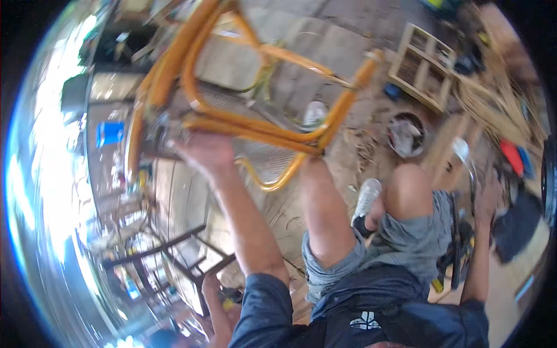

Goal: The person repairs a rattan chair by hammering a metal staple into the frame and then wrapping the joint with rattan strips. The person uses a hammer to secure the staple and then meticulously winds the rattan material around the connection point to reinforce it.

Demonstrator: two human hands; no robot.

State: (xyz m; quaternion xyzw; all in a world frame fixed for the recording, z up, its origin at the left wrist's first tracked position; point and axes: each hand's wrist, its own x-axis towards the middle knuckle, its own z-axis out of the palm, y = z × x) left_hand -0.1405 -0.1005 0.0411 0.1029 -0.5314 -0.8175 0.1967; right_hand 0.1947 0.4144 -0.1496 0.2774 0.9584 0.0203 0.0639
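Observation:
A chair with a curved, orange-brown rattan frame (261,129) and woven mesh panels lies tilted over my left leg. My left hand (208,152) is at its lower rail, closed around the frame; the fingertips are partly hidden behind it. Far out to the right, my right hand (488,194) reaches down beside a pile of tools and scraps. Its fingers are blurred, so whether it holds anything cannot be made out.
A divided wooden box (422,66) and a round tub (405,134) stand ahead on the right. Wood strips (499,101) lie beyond. A dark chair frame (194,261) stands at left, near another person's arm (216,310). Shavings (364,145) litter the floor.

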